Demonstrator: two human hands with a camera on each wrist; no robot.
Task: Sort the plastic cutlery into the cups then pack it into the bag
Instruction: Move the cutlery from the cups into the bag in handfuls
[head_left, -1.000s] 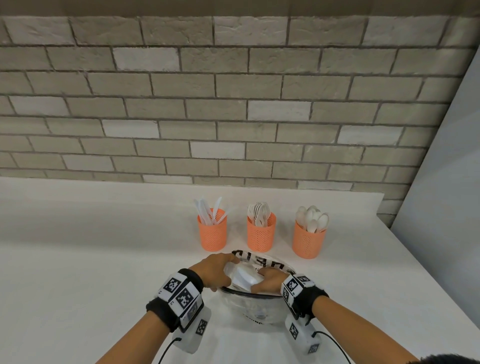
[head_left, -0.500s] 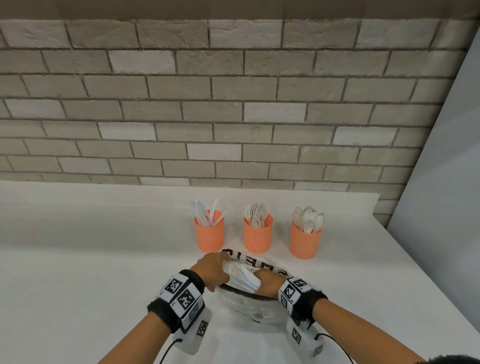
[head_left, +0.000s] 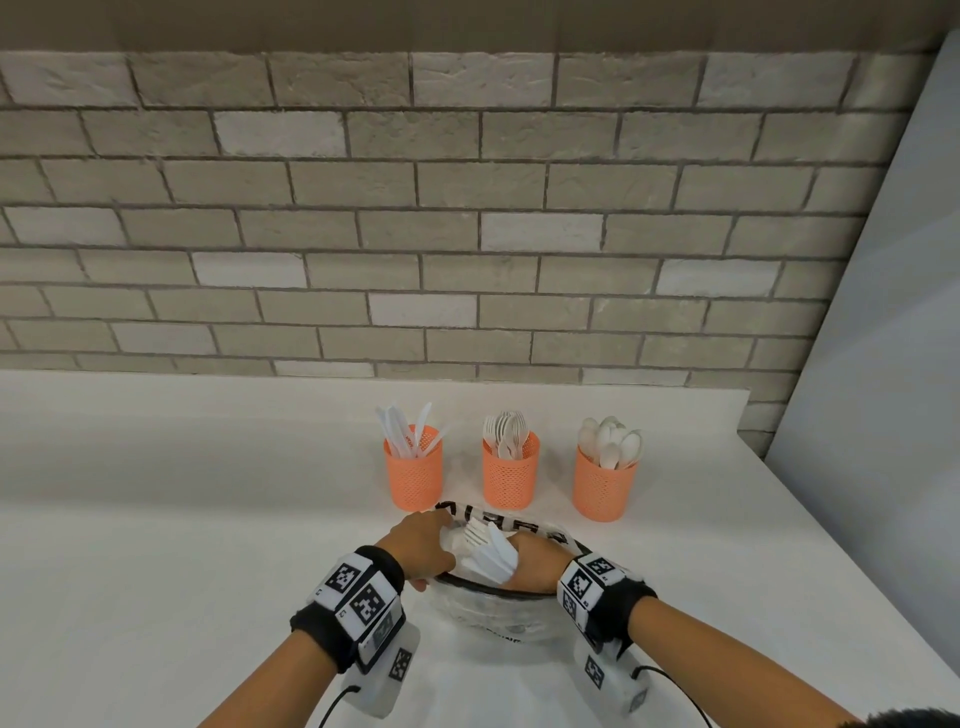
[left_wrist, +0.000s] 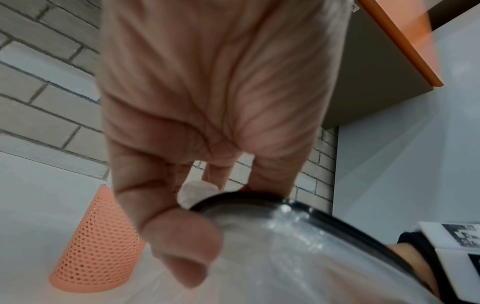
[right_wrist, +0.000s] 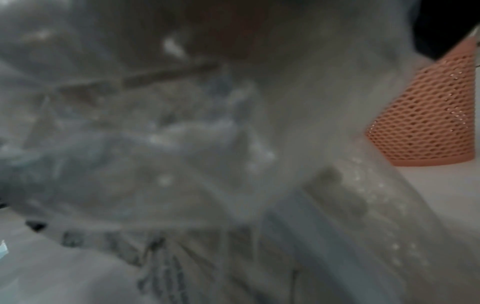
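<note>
Bag: clear bag (head_left: 493, 613) lay near the table's (head_left: 156, 571) front edge, mouth up.
Left hand (head_left: 423, 545): pinched the bag's black rim.
Right hand (head_left: 535, 566): gripped a bundle of white cutlery (head_left: 491, 553) inside the mouth.
Behind: three orange cups (head_left: 508, 475) in a row, holding knives, forks, spoons.
Far: brick wall (head_left: 467, 208).

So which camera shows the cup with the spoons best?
The head view: the right-hand orange cup stands whole with the spoons in it. The right wrist view shows only one cup's mesh side; the left wrist view shows another cup.
</note>
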